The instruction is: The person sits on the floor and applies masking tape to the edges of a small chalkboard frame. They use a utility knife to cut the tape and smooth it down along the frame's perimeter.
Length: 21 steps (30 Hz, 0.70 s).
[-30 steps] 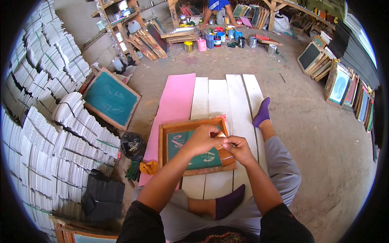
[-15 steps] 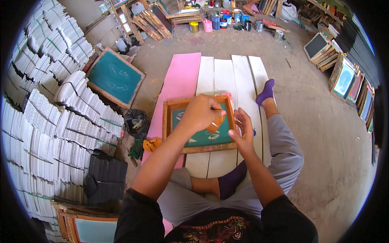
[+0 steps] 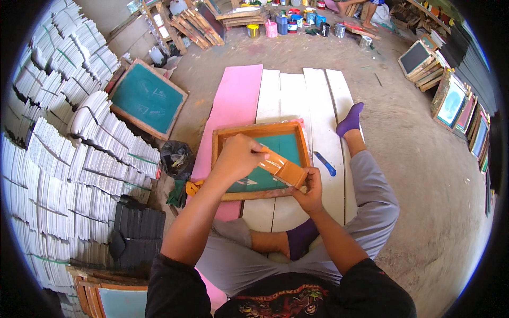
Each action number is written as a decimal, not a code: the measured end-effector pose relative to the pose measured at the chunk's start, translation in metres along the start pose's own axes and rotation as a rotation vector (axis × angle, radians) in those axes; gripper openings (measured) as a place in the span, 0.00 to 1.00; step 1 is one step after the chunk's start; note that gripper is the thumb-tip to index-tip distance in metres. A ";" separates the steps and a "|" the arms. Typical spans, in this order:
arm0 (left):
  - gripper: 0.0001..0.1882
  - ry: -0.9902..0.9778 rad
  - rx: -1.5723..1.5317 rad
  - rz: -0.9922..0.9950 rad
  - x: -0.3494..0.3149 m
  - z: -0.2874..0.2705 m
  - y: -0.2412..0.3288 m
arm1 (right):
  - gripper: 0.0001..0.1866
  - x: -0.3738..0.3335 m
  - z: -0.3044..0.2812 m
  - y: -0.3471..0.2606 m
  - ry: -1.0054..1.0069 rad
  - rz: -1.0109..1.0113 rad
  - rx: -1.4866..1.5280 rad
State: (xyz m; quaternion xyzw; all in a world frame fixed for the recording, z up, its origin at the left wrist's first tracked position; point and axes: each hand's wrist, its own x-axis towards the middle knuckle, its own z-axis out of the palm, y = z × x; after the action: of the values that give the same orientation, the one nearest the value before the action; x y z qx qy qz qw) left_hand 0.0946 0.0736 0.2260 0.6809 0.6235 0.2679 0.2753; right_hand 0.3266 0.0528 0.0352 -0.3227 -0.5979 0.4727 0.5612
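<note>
Brown tape strip (image 3: 283, 168), partly laid along wooden-framed green screen (image 3: 261, 159), held by left hand (image 3: 238, 157) and right hand (image 3: 309, 185), both closed; remainder unstuck.

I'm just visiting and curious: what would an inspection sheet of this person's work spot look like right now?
Surface: white boards and a pink board laid on a dirt floor.
Job's things: wooden-framed green screen on the boards; strip of brown tape stretched over it.
Clutter: blue-handled tool beside the frame; black bag; rags.
Hands: left hand presses the tape's far end; right hand holds its near end.
Cables: nothing seen.
Surroundings: stacks of white sheets, another screen, paint pots, framed screens at right.
</note>
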 end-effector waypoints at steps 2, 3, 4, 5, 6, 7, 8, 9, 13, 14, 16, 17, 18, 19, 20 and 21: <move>0.14 0.019 -0.137 -0.122 -0.014 0.001 -0.020 | 0.30 0.010 -0.008 0.000 -0.098 -0.007 -0.037; 0.14 0.027 -0.223 -0.192 -0.021 0.002 -0.032 | 0.30 0.015 -0.012 0.000 -0.148 -0.012 -0.056; 0.15 0.037 -0.306 -0.263 -0.028 0.004 -0.043 | 0.30 0.024 -0.011 -0.008 -0.205 -0.026 -0.111; 0.15 0.078 -0.389 -0.314 -0.038 0.008 -0.054 | 0.30 0.032 -0.007 -0.017 -0.257 -0.050 -0.121; 0.15 0.124 -0.468 -0.360 -0.048 0.010 -0.064 | 0.31 0.041 -0.001 -0.027 -0.311 -0.077 -0.128; 0.16 0.167 -0.550 -0.405 -0.057 0.011 -0.070 | 0.31 0.049 0.003 -0.037 -0.363 -0.102 -0.136; 0.17 0.168 -0.637 -0.418 -0.065 0.008 -0.074 | 0.31 0.055 0.009 -0.045 -0.408 -0.129 -0.156; 0.17 0.190 -0.659 -0.446 -0.074 0.008 -0.082 | 0.32 0.059 0.015 -0.048 -0.449 -0.144 -0.164; 0.15 0.225 -0.740 -0.520 -0.095 0.006 -0.108 | 0.32 0.069 0.030 -0.053 -0.604 -0.159 -0.222; 0.15 0.232 -0.772 -0.523 -0.096 0.006 -0.113 | 0.32 0.072 0.032 -0.052 -0.634 -0.152 -0.244; 0.14 0.207 -0.828 -0.526 -0.104 0.011 -0.130 | 0.32 0.074 0.032 -0.048 -0.698 -0.154 -0.316; 0.14 0.174 -0.848 -0.518 -0.108 0.012 -0.142 | 0.32 0.075 0.029 -0.045 -0.725 -0.168 -0.365; 0.14 0.141 -0.864 -0.506 -0.109 0.013 -0.153 | 0.33 0.078 0.022 -0.039 -0.794 -0.155 -0.457; 0.14 0.119 -0.878 -0.548 -0.111 0.017 -0.162 | 0.32 0.076 0.018 -0.036 -0.822 -0.125 -0.493; 0.13 0.095 -0.891 -0.589 -0.115 0.022 -0.171 | 0.32 0.073 0.015 -0.032 -0.849 -0.094 -0.528; 0.13 0.063 -0.910 -0.628 -0.117 0.029 -0.179 | 0.32 0.068 0.008 -0.029 -0.875 -0.057 -0.571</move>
State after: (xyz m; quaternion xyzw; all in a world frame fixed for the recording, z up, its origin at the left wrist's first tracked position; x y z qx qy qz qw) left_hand -0.0199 -0.0310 0.0757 0.2661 0.6259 0.4355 0.5898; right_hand 0.3123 0.1037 0.0876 -0.2188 -0.8900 0.3660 0.1614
